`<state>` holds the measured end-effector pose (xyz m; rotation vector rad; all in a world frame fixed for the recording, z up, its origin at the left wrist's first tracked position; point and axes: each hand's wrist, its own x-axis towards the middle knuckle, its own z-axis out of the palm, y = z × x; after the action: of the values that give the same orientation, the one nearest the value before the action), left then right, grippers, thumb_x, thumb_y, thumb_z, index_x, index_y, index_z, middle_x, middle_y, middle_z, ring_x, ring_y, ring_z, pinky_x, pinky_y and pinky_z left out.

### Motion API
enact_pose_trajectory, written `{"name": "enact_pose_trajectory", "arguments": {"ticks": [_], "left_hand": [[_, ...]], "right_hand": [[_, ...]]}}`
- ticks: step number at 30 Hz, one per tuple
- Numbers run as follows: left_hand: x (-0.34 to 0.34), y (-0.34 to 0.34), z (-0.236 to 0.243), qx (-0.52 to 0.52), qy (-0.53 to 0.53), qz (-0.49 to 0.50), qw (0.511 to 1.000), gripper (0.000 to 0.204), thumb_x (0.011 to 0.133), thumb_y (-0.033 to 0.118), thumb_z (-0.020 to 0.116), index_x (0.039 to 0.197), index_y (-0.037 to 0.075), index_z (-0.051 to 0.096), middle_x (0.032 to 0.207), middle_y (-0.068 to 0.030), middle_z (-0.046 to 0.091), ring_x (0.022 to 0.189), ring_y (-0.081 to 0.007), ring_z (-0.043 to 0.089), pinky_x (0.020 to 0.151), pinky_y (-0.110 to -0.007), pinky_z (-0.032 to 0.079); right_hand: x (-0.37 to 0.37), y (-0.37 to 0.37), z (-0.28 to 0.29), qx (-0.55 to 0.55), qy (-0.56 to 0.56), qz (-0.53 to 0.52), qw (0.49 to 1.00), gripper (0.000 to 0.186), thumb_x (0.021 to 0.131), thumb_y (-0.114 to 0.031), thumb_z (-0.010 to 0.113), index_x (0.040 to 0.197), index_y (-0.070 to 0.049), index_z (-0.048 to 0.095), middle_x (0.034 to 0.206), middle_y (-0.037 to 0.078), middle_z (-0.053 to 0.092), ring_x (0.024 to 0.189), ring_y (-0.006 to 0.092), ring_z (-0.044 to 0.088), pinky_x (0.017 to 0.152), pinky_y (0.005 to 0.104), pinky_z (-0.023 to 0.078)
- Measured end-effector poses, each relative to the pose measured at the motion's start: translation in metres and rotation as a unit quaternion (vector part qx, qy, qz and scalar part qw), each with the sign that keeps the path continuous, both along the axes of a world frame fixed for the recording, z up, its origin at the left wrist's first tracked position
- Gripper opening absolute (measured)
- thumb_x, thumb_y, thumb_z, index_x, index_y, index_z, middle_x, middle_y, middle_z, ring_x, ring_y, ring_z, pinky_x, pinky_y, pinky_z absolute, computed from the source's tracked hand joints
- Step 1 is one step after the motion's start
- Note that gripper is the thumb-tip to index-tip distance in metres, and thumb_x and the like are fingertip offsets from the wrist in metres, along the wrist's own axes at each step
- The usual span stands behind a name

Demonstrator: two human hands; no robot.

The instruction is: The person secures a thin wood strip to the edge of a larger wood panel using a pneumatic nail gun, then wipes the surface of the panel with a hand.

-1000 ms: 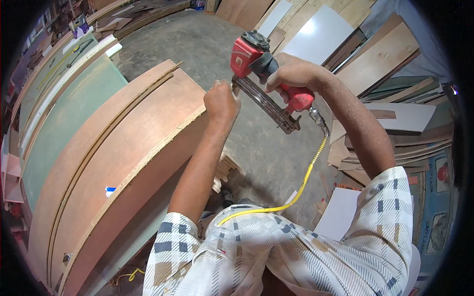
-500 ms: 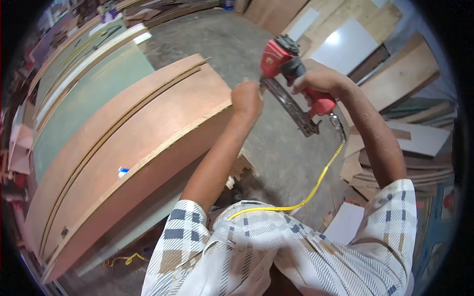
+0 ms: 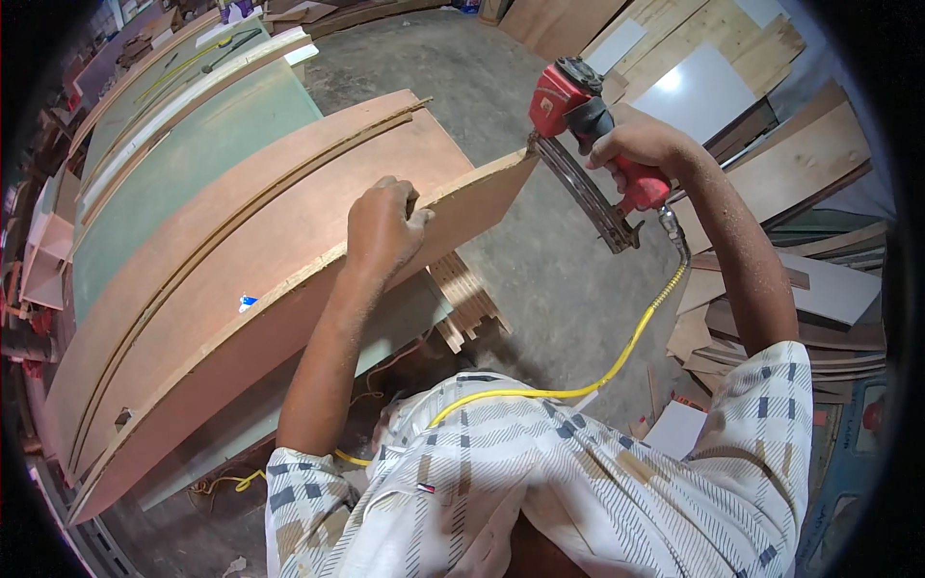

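Note:
In my right hand is a red and black air nail gun; its nose meets the far right end of a curved wooden board. A long dark magazine slants down from the nose. From the gun's grip a yellow air hose runs down across my shirt. My left hand is closed over the upper edge of the curved board, its fingertips partly hidden. That board stands on edge along the near side of a large pinkish curved panel, which carries a thin wooden strip.
Behind the panel lie green sheets with long strips and tools on them. A small blue and white object rests on the panel. Stacked slats stick out below the board. Wood sheets and offcuts lie at the right.
My left hand has moved left and back along the board's edge from its far end. The nail gun has shifted right, and its nose now meets the board's end.

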<state>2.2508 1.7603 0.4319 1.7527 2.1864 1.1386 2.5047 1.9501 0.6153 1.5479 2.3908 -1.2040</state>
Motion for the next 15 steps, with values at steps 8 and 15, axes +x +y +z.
{"name": "enact_pose_trajectory", "arguments": {"ticks": [8, 15], "left_hand": [[-0.005, 0.003, -0.005, 0.001, 0.021, -0.030, 0.999, 0.023, 0.081, 0.015, 0.085, 0.085, -0.001, 0.069, 0.083, -0.0165, 0.066, 0.074, -0.0324, 0.066, 0.068, -0.043, 0.051], [0.004, 0.007, -0.006, 0.007, 0.028, -0.023, 0.999, 0.021, 0.083, 0.015, 0.081, 0.092, 0.001, 0.068, 0.088, -0.0151, 0.065, 0.078, -0.0329, 0.067, 0.070, -0.044, 0.052]], "right_hand": [[-0.003, 0.000, -0.001, 0.021, -0.016, 0.004, 1.000, 0.015, 0.076, -0.007, 0.074, 0.079, 0.004, 0.064, 0.063, 0.007, 0.061, 0.052, 0.0197, 0.066, 0.048, 0.0369, 0.058], [0.004, 0.009, -0.006, 0.002, 0.002, 0.003, 1.000, 0.014, 0.076, -0.008, 0.074, 0.075, 0.003, 0.064, 0.062, 0.008, 0.063, 0.051, 0.0195, 0.066, 0.049, 0.0354, 0.057]]}}
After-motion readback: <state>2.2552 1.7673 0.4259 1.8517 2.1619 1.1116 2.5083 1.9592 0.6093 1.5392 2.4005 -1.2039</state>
